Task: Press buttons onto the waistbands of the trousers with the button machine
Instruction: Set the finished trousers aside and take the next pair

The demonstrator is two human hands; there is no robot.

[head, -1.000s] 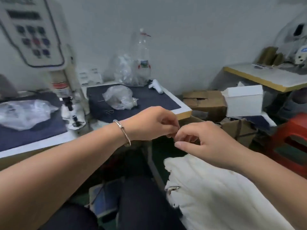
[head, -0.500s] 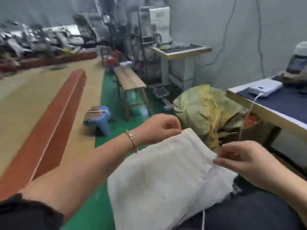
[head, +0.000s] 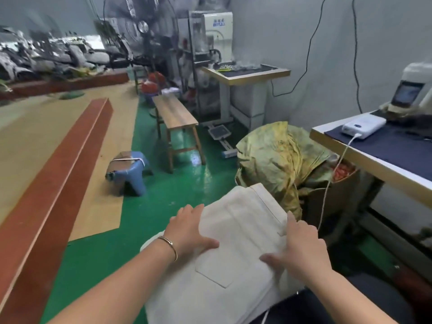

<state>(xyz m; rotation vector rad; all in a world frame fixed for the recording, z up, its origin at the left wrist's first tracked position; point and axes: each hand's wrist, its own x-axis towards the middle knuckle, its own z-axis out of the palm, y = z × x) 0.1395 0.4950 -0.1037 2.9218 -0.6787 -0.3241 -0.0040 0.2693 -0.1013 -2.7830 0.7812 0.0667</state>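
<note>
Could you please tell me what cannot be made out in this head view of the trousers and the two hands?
- Trousers: the lower part is cut off by the bottom edge; no button can be made out.
- Right hand: motion-blurred, so its hold on the cloth is unclear.
- Left hand: lies flat on the cloth and hides what is under it.
- Machine screen: too small to read.

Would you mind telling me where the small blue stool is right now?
In the head view, the blue stool stands on the green floor, left of centre, just left of the wooden bench.
</note>
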